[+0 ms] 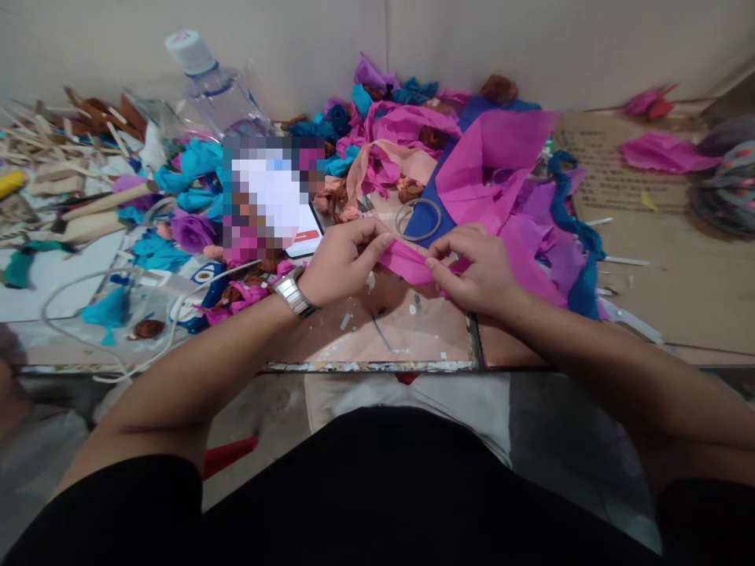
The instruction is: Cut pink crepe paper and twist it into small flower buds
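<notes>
A folded strip of pink tissue paper (406,262) stretches between my hands above the front of the table. My left hand (349,258), with a metal watch on its wrist, pinches the strip's left end between thumb and fingers. At the other end, my right hand (472,266) pinches the same strip with thumb and forefinger. Just beyond the strip lies a clear ring, perhaps a tape roll (418,219), on a dark blue sheet. Larger pink sheets (501,169) spread behind and beside my right hand.
Crumpled paper flowers (192,229) in blue, purple and pink crowd the left and back. A phone (283,204) lies left of my hands, partly blurred out. Behind it stands a plastic bottle (221,98). A white cable (53,303) loops at front left; cardboard (678,259) covers the right.
</notes>
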`<state>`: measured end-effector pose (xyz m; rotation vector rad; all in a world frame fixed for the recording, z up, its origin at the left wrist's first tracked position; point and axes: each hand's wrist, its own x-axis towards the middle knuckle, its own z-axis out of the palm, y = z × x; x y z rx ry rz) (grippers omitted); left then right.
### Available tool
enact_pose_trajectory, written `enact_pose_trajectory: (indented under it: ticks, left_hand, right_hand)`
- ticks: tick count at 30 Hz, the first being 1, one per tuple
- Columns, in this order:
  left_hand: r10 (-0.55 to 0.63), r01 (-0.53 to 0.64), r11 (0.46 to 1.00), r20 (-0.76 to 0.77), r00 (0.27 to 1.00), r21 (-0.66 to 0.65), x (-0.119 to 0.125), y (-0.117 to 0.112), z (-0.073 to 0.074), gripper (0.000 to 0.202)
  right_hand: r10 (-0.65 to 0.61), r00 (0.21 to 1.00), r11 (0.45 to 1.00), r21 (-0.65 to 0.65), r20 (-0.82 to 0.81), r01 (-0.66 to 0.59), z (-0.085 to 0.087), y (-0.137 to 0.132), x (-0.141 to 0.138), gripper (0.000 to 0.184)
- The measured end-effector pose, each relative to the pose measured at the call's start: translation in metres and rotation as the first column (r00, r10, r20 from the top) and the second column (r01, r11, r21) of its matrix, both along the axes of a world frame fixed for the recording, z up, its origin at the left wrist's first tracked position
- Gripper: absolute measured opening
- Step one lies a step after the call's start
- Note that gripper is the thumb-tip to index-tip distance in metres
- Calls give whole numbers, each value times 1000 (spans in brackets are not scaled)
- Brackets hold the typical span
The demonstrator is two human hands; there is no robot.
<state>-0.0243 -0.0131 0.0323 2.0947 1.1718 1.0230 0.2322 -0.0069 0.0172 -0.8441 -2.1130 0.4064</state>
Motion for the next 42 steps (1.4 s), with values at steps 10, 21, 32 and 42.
enact_pose_trajectory:
  ticks: [10,21,32,42]
  left_hand:
    - [-195,182,973,-83,977,-142,7,-14,7,33]
    - [-243,273,834,125,962,-480,11,-16,6,28]
    - [-263,403,619,306,915,-675,13,-17,9,29]
    - [-273,444,588,351,896,-676,12,-16,13,52]
  right_hand:
    - [94,987,996,-26,131,-91,-1,-3,-3,10]
    - [116,987,992,29,110,-120,-2,-3,-3,6]
    - [171,979,979,92,111,-181,3,-4,-3,8]
    - [222,971,963,137,84,-232,0,-4,-1,8]
